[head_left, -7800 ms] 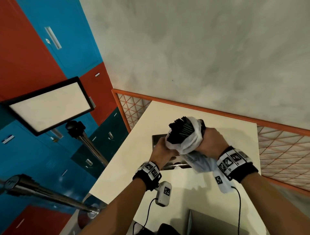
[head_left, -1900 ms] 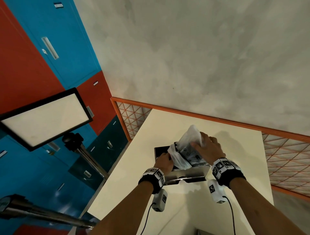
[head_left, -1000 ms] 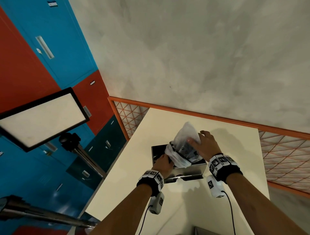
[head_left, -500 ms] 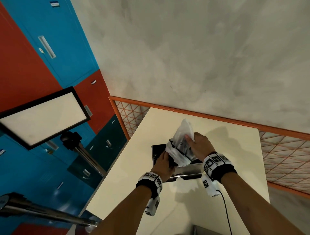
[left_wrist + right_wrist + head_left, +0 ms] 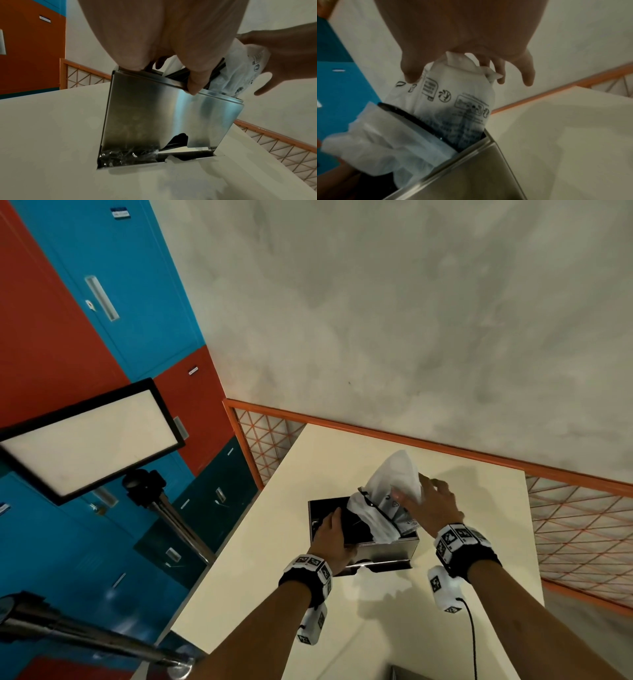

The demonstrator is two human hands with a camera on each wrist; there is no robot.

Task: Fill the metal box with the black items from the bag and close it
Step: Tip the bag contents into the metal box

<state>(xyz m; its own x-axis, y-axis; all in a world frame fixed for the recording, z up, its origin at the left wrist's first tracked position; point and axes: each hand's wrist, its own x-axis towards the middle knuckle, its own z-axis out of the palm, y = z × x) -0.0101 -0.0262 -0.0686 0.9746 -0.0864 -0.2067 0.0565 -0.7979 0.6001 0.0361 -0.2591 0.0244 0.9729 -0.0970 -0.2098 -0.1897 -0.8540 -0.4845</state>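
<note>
The metal box (image 5: 387, 546) stands open-topped on the cream table (image 5: 479, 525). A white printed plastic bag (image 5: 394, 484) is tipped mouth-down into it, and thin black items (image 5: 412, 115) slide from the bag into the box. My right hand (image 5: 431, 505) holds the bag's (image 5: 453, 94) upper end between thumb and fingers, above the box's right side. My left hand (image 5: 334, 529) grips the box's (image 5: 171, 115) near rim, thumb (image 5: 193, 83) outside and fingers inside against the black items (image 5: 180, 73). The box's inside is mostly hidden.
An orange mesh fence (image 5: 582, 525) borders the table's far and right sides. A light panel on a tripod (image 5: 89, 436) and a metal pole (image 5: 85, 635) stand left of the table, before blue and red lockers. A grey object (image 5: 411, 674) lies at the near edge.
My right hand has shifted right and a little up with the bag's end, its fingers spreading wider. The left hand stays at the box's near rim.
</note>
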